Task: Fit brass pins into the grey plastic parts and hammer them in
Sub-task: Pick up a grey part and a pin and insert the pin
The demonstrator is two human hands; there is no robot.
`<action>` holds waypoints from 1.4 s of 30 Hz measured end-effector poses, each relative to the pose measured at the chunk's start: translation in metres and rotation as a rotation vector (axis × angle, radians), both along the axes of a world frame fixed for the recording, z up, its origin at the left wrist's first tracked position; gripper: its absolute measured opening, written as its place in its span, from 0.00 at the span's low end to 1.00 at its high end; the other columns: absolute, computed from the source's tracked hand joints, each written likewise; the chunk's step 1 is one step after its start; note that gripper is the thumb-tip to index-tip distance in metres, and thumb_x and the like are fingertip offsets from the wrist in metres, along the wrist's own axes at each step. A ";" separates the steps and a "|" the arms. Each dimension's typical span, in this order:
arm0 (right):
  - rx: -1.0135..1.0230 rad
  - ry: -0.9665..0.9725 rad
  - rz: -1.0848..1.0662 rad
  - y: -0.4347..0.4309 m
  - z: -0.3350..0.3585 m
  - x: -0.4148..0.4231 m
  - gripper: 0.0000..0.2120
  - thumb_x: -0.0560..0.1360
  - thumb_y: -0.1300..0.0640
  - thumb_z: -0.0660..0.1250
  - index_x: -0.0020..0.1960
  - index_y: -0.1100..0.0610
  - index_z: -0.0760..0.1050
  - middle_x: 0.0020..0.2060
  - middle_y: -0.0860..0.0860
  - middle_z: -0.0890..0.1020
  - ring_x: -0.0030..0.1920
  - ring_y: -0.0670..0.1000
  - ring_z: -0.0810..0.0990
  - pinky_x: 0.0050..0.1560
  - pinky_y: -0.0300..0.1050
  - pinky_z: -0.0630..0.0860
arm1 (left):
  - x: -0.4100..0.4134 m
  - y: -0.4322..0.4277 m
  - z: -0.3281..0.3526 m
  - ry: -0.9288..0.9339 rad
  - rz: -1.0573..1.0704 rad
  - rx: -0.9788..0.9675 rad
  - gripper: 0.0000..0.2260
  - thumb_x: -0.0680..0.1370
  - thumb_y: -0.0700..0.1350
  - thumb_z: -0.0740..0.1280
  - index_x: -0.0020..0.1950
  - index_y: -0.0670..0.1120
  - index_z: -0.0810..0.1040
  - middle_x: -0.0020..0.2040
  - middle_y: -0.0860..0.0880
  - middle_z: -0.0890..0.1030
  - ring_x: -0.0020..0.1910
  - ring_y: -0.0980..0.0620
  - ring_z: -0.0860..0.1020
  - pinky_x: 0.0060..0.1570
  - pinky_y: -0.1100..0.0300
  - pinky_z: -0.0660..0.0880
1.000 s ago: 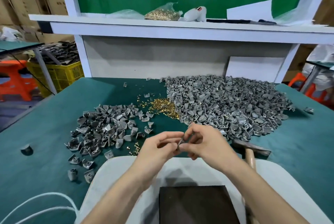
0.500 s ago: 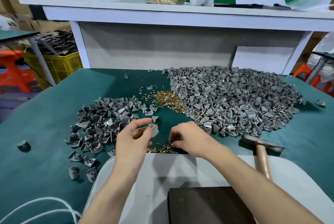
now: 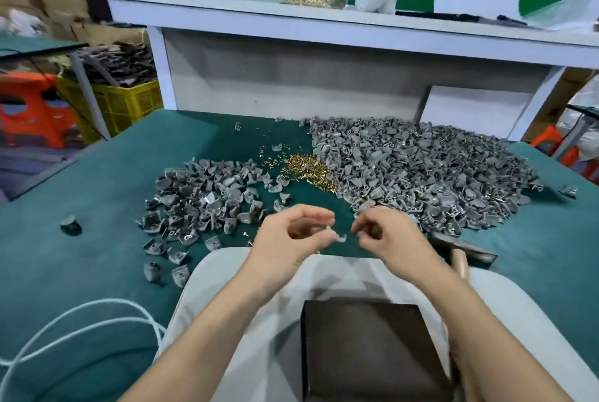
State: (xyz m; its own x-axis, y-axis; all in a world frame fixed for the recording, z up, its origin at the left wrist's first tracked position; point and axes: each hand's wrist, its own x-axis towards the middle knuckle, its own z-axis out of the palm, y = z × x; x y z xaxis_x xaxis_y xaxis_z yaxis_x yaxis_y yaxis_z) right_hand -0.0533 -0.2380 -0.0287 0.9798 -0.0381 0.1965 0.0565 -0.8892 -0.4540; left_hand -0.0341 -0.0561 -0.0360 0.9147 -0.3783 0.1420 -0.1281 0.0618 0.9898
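Your left hand (image 3: 288, 239) pinches 1 grey part (image 3: 341, 238) at its fingertips, above the middle of the bench's (image 3: 97, 255) near edge. Your right hand (image 3: 392, 239) has risen from the bench toward it. Its fingertips are pressed together, and what they hold is too small to tell. Insertion probably follows. The hammer (image 3: 463, 247) lies untouched at the right.

One camera sits on the person's head. It looks forward and down at the green table (image 3: 97, 207), very near the left hand (image 3: 288, 236) and right hand (image 3: 392, 239), with the white shelf (image 3: 259, 22) far back.
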 end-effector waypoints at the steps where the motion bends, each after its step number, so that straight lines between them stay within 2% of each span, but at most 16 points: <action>1: 0.029 -0.032 0.001 -0.005 -0.001 -0.011 0.08 0.71 0.67 0.67 0.44 0.56 0.80 0.38 0.49 0.78 0.37 0.47 0.74 0.38 0.28 0.66 | -0.004 -0.001 0.001 -0.025 -0.075 0.037 0.09 0.71 0.33 0.73 0.48 0.43 0.82 0.45 0.46 0.85 0.43 0.58 0.80 0.46 0.67 0.77; 3: 0.136 -0.077 -0.003 -0.014 -0.001 -0.029 0.13 0.72 0.68 0.67 0.40 0.50 0.76 0.37 0.48 0.78 0.38 0.48 0.75 0.39 0.32 0.67 | -0.014 -0.004 0.005 -0.049 -0.242 0.096 0.08 0.71 0.32 0.73 0.46 0.44 0.82 0.46 0.44 0.85 0.43 0.58 0.81 0.47 0.69 0.76; 5: 0.223 -0.109 -0.010 -0.021 0.001 -0.035 0.17 0.73 0.68 0.68 0.39 0.45 0.72 0.35 0.44 0.76 0.36 0.43 0.73 0.39 0.34 0.67 | -0.024 -0.006 0.007 -0.108 -0.380 0.168 0.08 0.71 0.32 0.73 0.43 0.44 0.82 0.47 0.47 0.84 0.45 0.58 0.81 0.48 0.68 0.76; 8: 0.258 -0.146 -0.018 -0.024 0.005 -0.035 0.16 0.74 0.67 0.67 0.39 0.45 0.72 0.34 0.42 0.75 0.34 0.39 0.72 0.39 0.32 0.67 | -0.039 -0.011 0.008 -0.262 -0.431 0.292 0.07 0.72 0.33 0.72 0.41 0.46 0.81 0.48 0.49 0.83 0.47 0.57 0.81 0.50 0.66 0.76; 12: 0.267 -0.164 -0.019 -0.022 0.002 -0.036 0.14 0.75 0.66 0.66 0.41 0.47 0.73 0.34 0.42 0.75 0.36 0.39 0.72 0.38 0.29 0.66 | -0.062 -0.019 0.002 -0.508 -0.308 0.458 0.07 0.75 0.41 0.67 0.44 0.52 0.72 0.48 0.53 0.81 0.48 0.57 0.77 0.50 0.62 0.74; 15: 0.326 -0.184 -0.049 -0.021 -0.001 -0.036 0.14 0.75 0.66 0.65 0.40 0.46 0.72 0.34 0.42 0.76 0.37 0.43 0.75 0.41 0.36 0.71 | -0.075 -0.024 -0.004 -0.720 -0.186 0.641 0.05 0.76 0.48 0.60 0.46 0.55 0.62 0.47 0.54 0.79 0.46 0.55 0.71 0.47 0.61 0.67; 19: 0.477 -0.172 -0.043 -0.015 0.002 -0.036 0.16 0.75 0.69 0.65 0.39 0.49 0.73 0.33 0.46 0.77 0.36 0.50 0.77 0.44 0.51 0.77 | -0.065 -0.028 -0.006 -0.691 -0.103 0.757 0.05 0.76 0.51 0.54 0.46 0.55 0.57 0.41 0.52 0.80 0.39 0.48 0.74 0.41 0.52 0.70; 22: 0.617 -0.199 0.009 -0.015 0.012 -0.041 0.14 0.73 0.71 0.66 0.40 0.52 0.75 0.33 0.49 0.78 0.35 0.48 0.76 0.42 0.46 0.77 | -0.040 -0.037 -0.006 -0.708 0.053 0.859 0.05 0.77 0.51 0.54 0.48 0.53 0.58 0.45 0.52 0.82 0.43 0.45 0.78 0.45 0.49 0.73; 23: 0.661 -0.206 0.036 -0.016 0.016 -0.044 0.13 0.73 0.71 0.67 0.40 0.53 0.75 0.34 0.51 0.78 0.35 0.46 0.76 0.41 0.42 0.76 | -0.033 -0.039 -0.005 -0.693 0.071 0.849 0.05 0.78 0.50 0.56 0.49 0.52 0.60 0.46 0.51 0.82 0.44 0.45 0.79 0.46 0.49 0.73; 25: 0.718 -0.197 0.085 -0.015 0.020 -0.049 0.11 0.71 0.71 0.69 0.41 0.55 0.76 0.36 0.53 0.79 0.36 0.45 0.77 0.40 0.38 0.76 | -0.026 -0.041 -0.005 -0.585 -0.013 0.654 0.05 0.79 0.46 0.61 0.50 0.49 0.65 0.45 0.52 0.83 0.45 0.48 0.80 0.47 0.51 0.74; 28: 0.757 -0.165 0.141 -0.009 0.022 -0.053 0.12 0.70 0.73 0.69 0.41 0.57 0.76 0.36 0.54 0.79 0.36 0.46 0.79 0.41 0.37 0.78 | -0.029 -0.033 -0.009 -0.467 -0.108 0.264 0.05 0.77 0.38 0.66 0.48 0.46 0.73 0.41 0.53 0.83 0.43 0.54 0.81 0.48 0.62 0.76; 30: 0.801 -0.141 0.170 -0.005 0.024 -0.056 0.13 0.69 0.75 0.69 0.40 0.58 0.76 0.35 0.54 0.78 0.35 0.47 0.80 0.40 0.39 0.80 | -0.030 -0.026 -0.013 -0.411 -0.150 0.139 0.05 0.75 0.37 0.69 0.46 0.45 0.76 0.42 0.51 0.84 0.44 0.53 0.82 0.51 0.63 0.76; 33: 0.802 -0.141 0.206 -0.003 0.027 -0.064 0.13 0.68 0.75 0.69 0.41 0.59 0.76 0.33 0.54 0.79 0.35 0.49 0.82 0.41 0.41 0.81 | -0.031 -0.018 -0.017 -0.368 -0.194 0.087 0.06 0.73 0.35 0.71 0.45 0.44 0.80 0.48 0.49 0.83 0.49 0.51 0.82 0.55 0.59 0.76; 37: 0.677 -0.128 0.235 0.003 0.025 -0.077 0.13 0.68 0.72 0.72 0.43 0.56 0.77 0.35 0.56 0.81 0.37 0.49 0.81 0.44 0.41 0.79 | -0.035 -0.012 -0.021 -0.407 -0.174 0.174 0.06 0.72 0.38 0.72 0.44 0.49 0.82 0.43 0.55 0.82 0.46 0.58 0.79 0.52 0.66 0.72; 39: 0.637 -0.115 0.212 0.005 0.020 -0.081 0.13 0.68 0.71 0.72 0.43 0.55 0.77 0.36 0.55 0.82 0.38 0.50 0.82 0.44 0.45 0.79 | -0.035 -0.012 -0.021 -0.294 -0.175 0.184 0.07 0.73 0.37 0.72 0.44 0.50 0.82 0.42 0.55 0.83 0.45 0.60 0.79 0.50 0.67 0.72; 42: 0.554 -0.123 0.150 0.006 0.015 -0.085 0.13 0.68 0.69 0.73 0.42 0.52 0.77 0.37 0.51 0.83 0.38 0.49 0.82 0.43 0.48 0.78 | -0.036 -0.013 -0.018 -0.145 -0.224 0.201 0.07 0.73 0.35 0.71 0.46 0.47 0.83 0.50 0.49 0.83 0.50 0.59 0.79 0.55 0.66 0.72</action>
State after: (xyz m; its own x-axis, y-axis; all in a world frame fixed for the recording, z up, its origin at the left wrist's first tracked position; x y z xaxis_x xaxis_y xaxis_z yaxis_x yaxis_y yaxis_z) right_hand -0.1380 -0.2322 -0.0140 0.9537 -0.0298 0.2992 0.2451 -0.4991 -0.8311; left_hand -0.0706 -0.0688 -0.0544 0.7815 -0.6011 0.1671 -0.2742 -0.0903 0.9574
